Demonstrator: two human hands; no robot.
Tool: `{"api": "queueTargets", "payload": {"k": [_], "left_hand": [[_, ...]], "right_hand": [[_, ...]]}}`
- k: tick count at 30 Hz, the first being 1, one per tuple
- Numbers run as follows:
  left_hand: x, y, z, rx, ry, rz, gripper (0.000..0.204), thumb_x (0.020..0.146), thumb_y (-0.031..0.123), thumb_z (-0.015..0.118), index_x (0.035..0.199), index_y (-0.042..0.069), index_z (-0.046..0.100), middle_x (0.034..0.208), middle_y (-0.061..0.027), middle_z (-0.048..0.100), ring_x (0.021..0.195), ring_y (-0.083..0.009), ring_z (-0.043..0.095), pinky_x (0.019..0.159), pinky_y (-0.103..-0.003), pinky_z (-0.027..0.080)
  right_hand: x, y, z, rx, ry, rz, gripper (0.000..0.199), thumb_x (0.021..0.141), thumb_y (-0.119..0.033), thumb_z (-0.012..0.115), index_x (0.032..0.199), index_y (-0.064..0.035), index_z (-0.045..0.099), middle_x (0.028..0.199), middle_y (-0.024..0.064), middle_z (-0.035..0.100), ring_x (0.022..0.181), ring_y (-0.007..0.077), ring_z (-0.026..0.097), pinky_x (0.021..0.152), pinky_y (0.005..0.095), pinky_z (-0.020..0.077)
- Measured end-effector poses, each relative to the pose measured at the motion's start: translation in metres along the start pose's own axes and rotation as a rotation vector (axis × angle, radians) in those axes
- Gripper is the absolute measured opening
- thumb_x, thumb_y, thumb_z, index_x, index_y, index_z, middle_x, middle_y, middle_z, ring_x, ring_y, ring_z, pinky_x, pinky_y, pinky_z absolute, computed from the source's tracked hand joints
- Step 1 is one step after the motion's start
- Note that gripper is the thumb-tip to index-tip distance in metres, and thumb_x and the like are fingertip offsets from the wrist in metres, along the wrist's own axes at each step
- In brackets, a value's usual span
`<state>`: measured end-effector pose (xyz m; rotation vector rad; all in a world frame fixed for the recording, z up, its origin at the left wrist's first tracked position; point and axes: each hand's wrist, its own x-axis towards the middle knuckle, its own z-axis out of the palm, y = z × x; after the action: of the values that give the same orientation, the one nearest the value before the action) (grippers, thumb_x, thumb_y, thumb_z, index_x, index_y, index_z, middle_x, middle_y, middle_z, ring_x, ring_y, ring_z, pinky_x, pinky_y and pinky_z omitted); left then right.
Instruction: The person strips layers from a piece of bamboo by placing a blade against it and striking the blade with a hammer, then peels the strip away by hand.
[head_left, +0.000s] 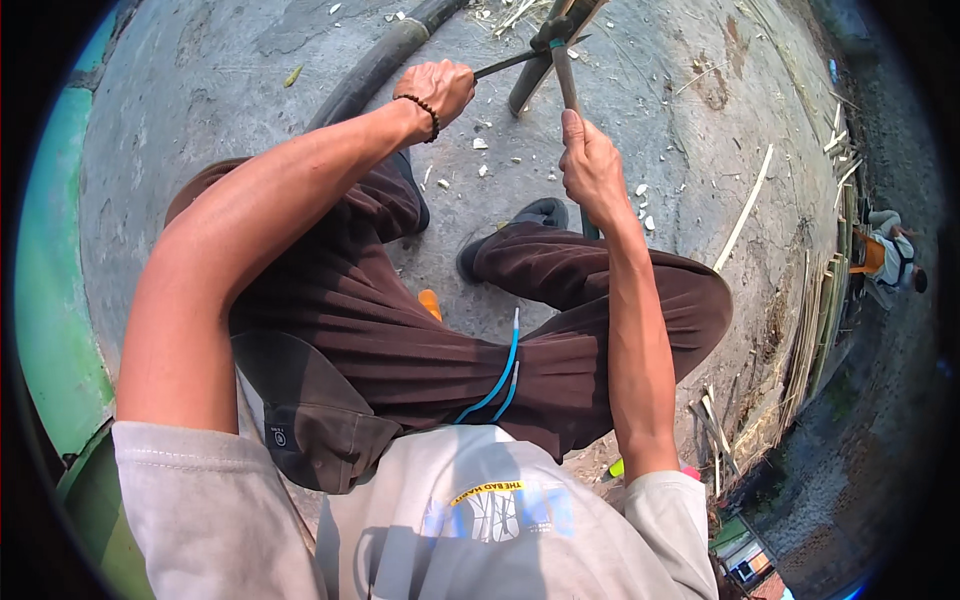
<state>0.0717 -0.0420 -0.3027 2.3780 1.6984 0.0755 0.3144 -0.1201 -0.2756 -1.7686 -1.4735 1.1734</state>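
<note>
the right hand (pixel 592 170), arm stretched forward, wraps around the handle of one hammer (pixel 565 80), thumb pointing up it. slightly farther, the left hand (pixel 440 95), knuckles up, is curled in a fist about the near end of one dark blade (pixel 506 65). the blade meets one bamboo piece (pixel 528 88) beside the hammer's head. one dark pole (pixel 385 62) lies left on grey concrete (pixel 200 130) strewn with pale chips (pixel 480 143); far right, one person (pixel 890 258) sits beyond stacked strips (pixel 815 310).

The pole (pixel 362 84) lies on the ground (pixel 220 100) left of the hammer (pixel 566 80); strips (pixel 808 325) lie far right.
</note>
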Motion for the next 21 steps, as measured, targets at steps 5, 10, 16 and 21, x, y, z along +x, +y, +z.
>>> {"api": "queueTargets", "payload": {"k": [5, 10, 16, 21], "left_hand": [[0.002, 0.002, -0.011, 0.036, 0.006, -0.010, 0.029, 0.094, 0.023, 0.055, 0.090, 0.000, 0.073, 0.089, -0.0248, 0.071, 0.083, -0.0413, 0.072, 0.072, -0.050, 0.057], [-0.006, 0.013, 0.010, 0.016, -0.053, -0.009, 0.030, 0.094, 0.026, 0.058, 0.095, -0.001, 0.070, 0.088, -0.0257, 0.071, 0.084, -0.0422, 0.071, 0.073, -0.050, 0.057], [0.002, -0.001, -0.004, 0.068, -0.010, 0.057, 0.027, 0.094, 0.024, 0.060, 0.092, 0.000, 0.071, 0.085, -0.0265, 0.070, 0.081, -0.0426, 0.071, 0.070, -0.050, 0.057], [0.019, 0.016, 0.008, 0.023, -0.049, 0.038, 0.030, 0.094, 0.027, 0.058, 0.091, 0.000, 0.072, 0.086, -0.0250, 0.071, 0.081, -0.0416, 0.071, 0.070, -0.049, 0.058]], "right_hand": [[-0.011, -0.049, -0.012, 0.311, 0.230, -0.402, 0.047, 0.107, -0.051, 0.039, 0.083, -0.0117, 0.045, 0.058, -0.0044, 0.039, 0.044, 0.0020, 0.036, 0.038, 0.0218, 0.0306], [0.021, 0.041, 0.014, -0.385, 0.085, -0.131, 0.060, 0.107, -0.050, 0.040, 0.086, 0.0033, 0.057, 0.068, 0.0245, 0.060, 0.067, 0.0455, 0.061, 0.064, 0.0501, 0.0473], [-0.005, -0.047, -0.015, 0.106, 0.182, -0.332, 0.054, 0.106, -0.053, 0.043, 0.081, -0.0068, 0.052, 0.057, -0.0019, 0.047, 0.046, 0.0059, 0.046, 0.040, 0.0250, 0.0358], [0.031, 0.065, 0.005, -0.322, 0.068, -0.045, 0.063, 0.106, -0.056, 0.038, 0.081, -0.0002, 0.056, 0.059, 0.0111, 0.054, 0.055, 0.0218, 0.058, 0.054, 0.0395, 0.0457]]}}
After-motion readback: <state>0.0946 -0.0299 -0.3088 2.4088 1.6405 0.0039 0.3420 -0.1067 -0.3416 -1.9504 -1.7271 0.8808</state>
